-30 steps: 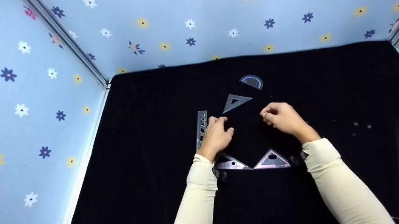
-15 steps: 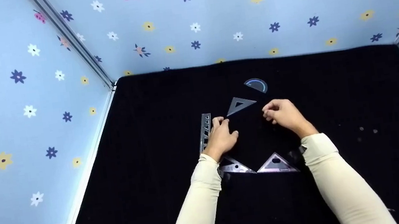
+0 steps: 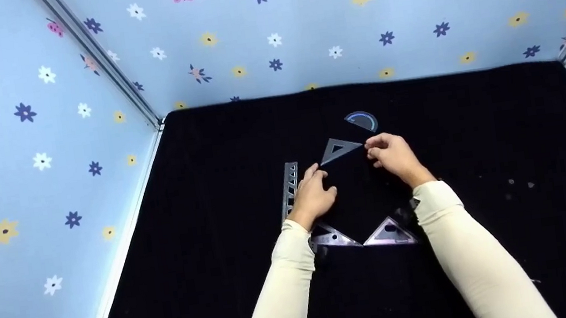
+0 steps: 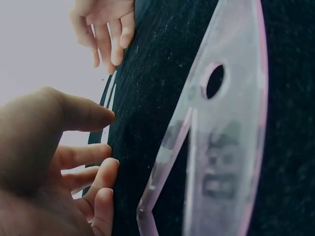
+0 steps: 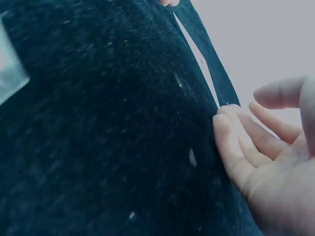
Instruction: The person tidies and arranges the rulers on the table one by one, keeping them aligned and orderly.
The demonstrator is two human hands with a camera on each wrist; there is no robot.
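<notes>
On the black counter [image 3: 477,156] a straight ruler [image 3: 289,189] lies at 9 o'clock of the left hand [image 3: 314,195], fingers relaxed, empty. At 2 o'clock, the right hand [image 3: 390,155] has loose fingertips just touching the small triangle [image 3: 338,149].

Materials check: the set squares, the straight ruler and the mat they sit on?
Set squares: look like clear, glossy plastic; the mat shows through, edges glint pink. Straight ruler: probably the same translucent plastic, with cut-out slots. Mat: matte black, fuzzy, felt-like fabric with lint specks.
</notes>
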